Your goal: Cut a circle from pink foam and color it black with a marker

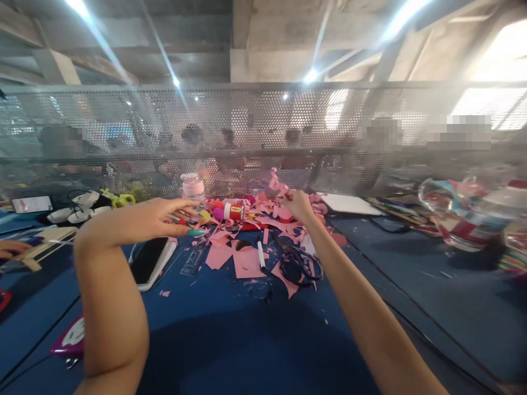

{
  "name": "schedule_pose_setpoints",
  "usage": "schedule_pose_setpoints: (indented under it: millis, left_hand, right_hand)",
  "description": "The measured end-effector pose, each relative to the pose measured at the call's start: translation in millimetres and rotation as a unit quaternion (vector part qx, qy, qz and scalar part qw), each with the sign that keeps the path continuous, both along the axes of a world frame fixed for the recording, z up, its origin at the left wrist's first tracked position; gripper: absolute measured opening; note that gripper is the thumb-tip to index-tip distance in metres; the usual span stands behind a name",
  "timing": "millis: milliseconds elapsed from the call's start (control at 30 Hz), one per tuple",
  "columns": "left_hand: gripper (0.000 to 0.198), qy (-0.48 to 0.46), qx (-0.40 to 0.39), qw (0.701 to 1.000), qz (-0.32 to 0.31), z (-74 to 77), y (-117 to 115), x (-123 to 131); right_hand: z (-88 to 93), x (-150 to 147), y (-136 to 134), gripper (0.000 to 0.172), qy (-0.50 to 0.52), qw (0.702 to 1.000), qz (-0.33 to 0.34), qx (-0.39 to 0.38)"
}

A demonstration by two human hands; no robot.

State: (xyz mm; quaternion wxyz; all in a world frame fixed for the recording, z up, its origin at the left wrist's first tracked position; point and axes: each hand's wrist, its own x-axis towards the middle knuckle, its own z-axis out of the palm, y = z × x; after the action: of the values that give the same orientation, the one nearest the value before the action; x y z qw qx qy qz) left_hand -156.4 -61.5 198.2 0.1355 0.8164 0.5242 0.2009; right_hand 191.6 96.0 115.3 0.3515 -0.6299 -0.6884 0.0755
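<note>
My left hand (171, 215) reaches over the left side of a heap of pink paper scraps (220, 249), its fingers apart and nothing in them. At the back of the heap my right hand (294, 202) has its fingers drawn together beside a small pink figure (274, 180); what they hold, if anything, is too small to name. Between the hands lies a red and white glue bottle (234, 212). Nearer to me are a white marker (261, 255) and dark-handled scissors (296, 264). A pink-lidded jar (193, 189) stands behind my left hand.
A smartphone (150, 262) lies left of the scraps. A large plastic bottle (483, 219) is at the right, with a white sheet (349, 204) farther back. A perforated metal screen (255, 120) borders the table. Another person's hand (12, 249) is at far left.
</note>
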Motion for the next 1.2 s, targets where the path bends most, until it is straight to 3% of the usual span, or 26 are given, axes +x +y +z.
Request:
schedule_pose_setpoints:
  millis: [100,167,300,433,500,600,800,933,1067,1133,1200]
  left_hand:
    - [0.060,0.035,-0.047,0.998,-0.025,-3.0,22,24]
    - [0.061,0.011,-0.030,0.999,-0.037,-9.3,37,43]
    - [0.064,-0.105,-0.013,0.986,-0.127,-30.1,65,74]
    - [0.066,-0.240,0.000,0.963,-0.122,-45.8,83,93]
    - [0.061,-0.331,-0.007,0.936,-0.118,-49.2,89,99]
    - [0.055,-0.419,-0.015,0.901,-0.108,-50.9,94,104]
    - [0.037,-0.510,0.005,0.855,-0.089,-54.5,101,103]
    - [0.027,-0.554,-0.005,0.827,-0.094,-58.2,109,98]
    - [0.033,-0.559,-0.011,0.822,-0.108,-57.8,112,93]
    - [0.035,-0.557,-0.015,0.822,-0.119,-56.9,111,91]
    - [0.035,-0.552,-0.025,0.822,-0.137,-56.4,109,90]
  right_hand:
    - [9.6,0,-13,0.020,0.081,0.992,0.089,-0.024]
    - [15.3,-5,-23,0.018,0.132,0.977,0.161,-0.056]
    - [24.8,-18,-43,0.024,0.195,0.933,0.282,-0.113]
    - [26.6,-32,-55,0.035,0.267,0.871,0.379,-0.164]
    - [24.6,-42,-59,0.037,0.269,0.876,0.374,-0.141]
    - [20.9,-58,-64,0.041,0.216,0.910,0.344,-0.080]
    - [16.5,-79,-73,0.036,0.172,0.950,0.258,0.029]
    - [11.3,-82,-70,0.049,0.154,0.965,0.197,0.082]
    - [11.0,-79,-70,0.071,0.253,0.939,0.232,-0.004]
    - [14.2,-76,-74,0.059,0.292,0.903,0.300,-0.100]
    - [18.1,-74,-80,0.041,0.321,0.845,0.378,-0.203]
